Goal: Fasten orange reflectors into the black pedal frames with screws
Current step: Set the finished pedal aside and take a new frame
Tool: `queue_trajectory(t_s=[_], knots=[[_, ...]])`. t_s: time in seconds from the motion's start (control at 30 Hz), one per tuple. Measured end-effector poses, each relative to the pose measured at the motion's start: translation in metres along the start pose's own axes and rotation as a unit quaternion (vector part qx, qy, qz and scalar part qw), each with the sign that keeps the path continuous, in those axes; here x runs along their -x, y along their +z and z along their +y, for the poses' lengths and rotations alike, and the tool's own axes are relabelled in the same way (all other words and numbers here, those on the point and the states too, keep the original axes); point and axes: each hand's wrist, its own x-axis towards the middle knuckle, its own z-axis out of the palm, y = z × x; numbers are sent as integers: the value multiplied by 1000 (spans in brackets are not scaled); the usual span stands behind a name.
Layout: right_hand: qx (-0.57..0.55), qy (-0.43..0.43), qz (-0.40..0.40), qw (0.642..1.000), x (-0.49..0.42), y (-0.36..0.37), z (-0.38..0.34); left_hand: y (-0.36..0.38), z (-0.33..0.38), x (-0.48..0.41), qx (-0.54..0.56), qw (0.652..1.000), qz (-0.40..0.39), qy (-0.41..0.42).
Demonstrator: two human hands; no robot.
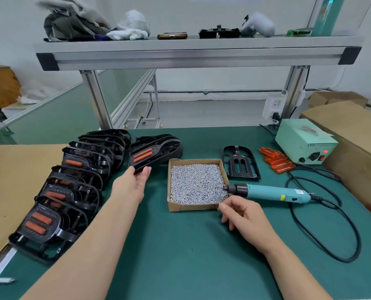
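Left hand [134, 182], fingers near straight, touches the finished pedal frame [154, 154] at 11 o'clock of the screw box [193, 207]. The frame leans on the stack and could slide. Right hand [243, 215], loosely curled and seemingly empty, is at the box's 5 o'clock. I might bump the screwdriver [271, 191] on the rim and tip the box.
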Motion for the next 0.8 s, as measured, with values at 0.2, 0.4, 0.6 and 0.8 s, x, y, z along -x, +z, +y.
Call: queue_trajectory(t_s=[0.2,0.4,0.6,0.8], knots=[[0,0,1,1000,0,0,-1,8,6,-23,-1,999,28,-26],[10,-1,1,1000,-2,-1,0,6,6,-32,-45,998,19,-29],[13,-2,-1,1000,-2,-1,-1,7,-7,-25,-113,993,29,15],[11,-1,-1,1000,-2,0,-1,-4,-30,-17,-202,978,8,53]])
